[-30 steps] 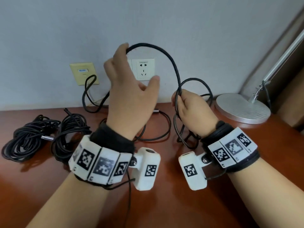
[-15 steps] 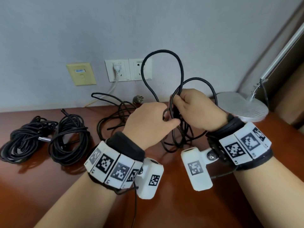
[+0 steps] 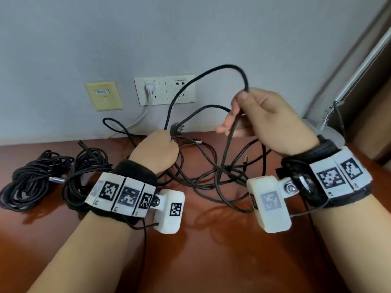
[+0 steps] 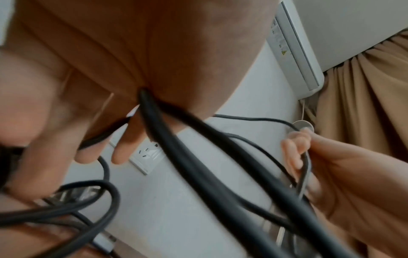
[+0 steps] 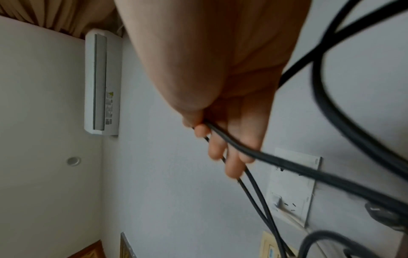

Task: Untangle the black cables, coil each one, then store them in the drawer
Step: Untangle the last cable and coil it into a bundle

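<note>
Hands parted since half second ago; loop stretched wide. Left hand (image 3: 155, 152) grip fisted round long black rubber-sheathed cable (image 3: 203, 72), right hand (image 3: 264, 117) pinching same strand, above loose tangle (image 3: 211, 172) on red-brown wooden desk (image 3: 211, 250). Feed slack slowly, keep loops equal.

The long, thin black rubber-sheathed cable (image 3: 213, 69) arched in a raised loop above the desk, one side gripped in the left hand (image 3: 156, 152), the other pinched in the right hand (image 3: 266, 119). Below the hands it fell into a loose tangle of crossing black strands (image 3: 211, 176) lying on the desk surface. To the left lay two further black cables — each already wound into a coil (image 3: 27, 185) (image 3: 84, 172), just beside one another.
</note>
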Demonstrator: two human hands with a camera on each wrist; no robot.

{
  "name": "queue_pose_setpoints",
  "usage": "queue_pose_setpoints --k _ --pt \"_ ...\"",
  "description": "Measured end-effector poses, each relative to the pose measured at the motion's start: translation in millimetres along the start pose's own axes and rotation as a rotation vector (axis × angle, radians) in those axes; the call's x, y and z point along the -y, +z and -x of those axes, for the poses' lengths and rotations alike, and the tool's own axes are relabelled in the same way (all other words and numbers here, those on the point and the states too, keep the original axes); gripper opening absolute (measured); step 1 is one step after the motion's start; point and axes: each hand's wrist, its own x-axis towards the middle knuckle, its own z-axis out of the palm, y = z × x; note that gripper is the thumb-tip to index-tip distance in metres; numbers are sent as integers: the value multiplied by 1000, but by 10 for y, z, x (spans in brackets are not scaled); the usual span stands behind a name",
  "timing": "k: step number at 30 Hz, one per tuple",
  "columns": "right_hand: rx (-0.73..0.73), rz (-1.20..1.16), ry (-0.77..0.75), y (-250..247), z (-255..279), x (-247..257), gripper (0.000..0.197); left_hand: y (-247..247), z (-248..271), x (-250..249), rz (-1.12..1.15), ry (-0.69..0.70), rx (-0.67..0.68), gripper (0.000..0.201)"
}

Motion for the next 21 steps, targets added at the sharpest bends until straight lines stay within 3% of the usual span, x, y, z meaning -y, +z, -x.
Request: queue_pose_setpoints --k 2,5,9,11,13,15,16,19,21 --pt "-108 -19 -77 -15 -22 -18 34 -54 58 -43 -56 50 61 32" --pt "-92 121 -128 -20 -24 -66 32 -136 156 -125 -201 121 140 55" --pt "-22 500 -176 -49 -41 -143 31 -293 294 -263 -278 136 96 48" --pt "-27 656 -221 -71 -54 -196 30 -370 347 -327 -262 142 -60 38" --pt "-20 861 -282 -98 -58 -249 28 -436 385 -368 -226 139 -355 28" --pt "26 1001 -302 -82 -43 -271 27 -455 425 -424 -156 244 -608 22" --pt "64 1031 -313 -49 -30 -273 29 -437 440 -463 -108 340 -634 27" --pt "166 1064 -370 97 1 -268 32 -282 409 -547 -133 508 -365 46" --pt "199 1047 -374 132 -4 -289 31 -175 324 -511 -310 490 -234 28"
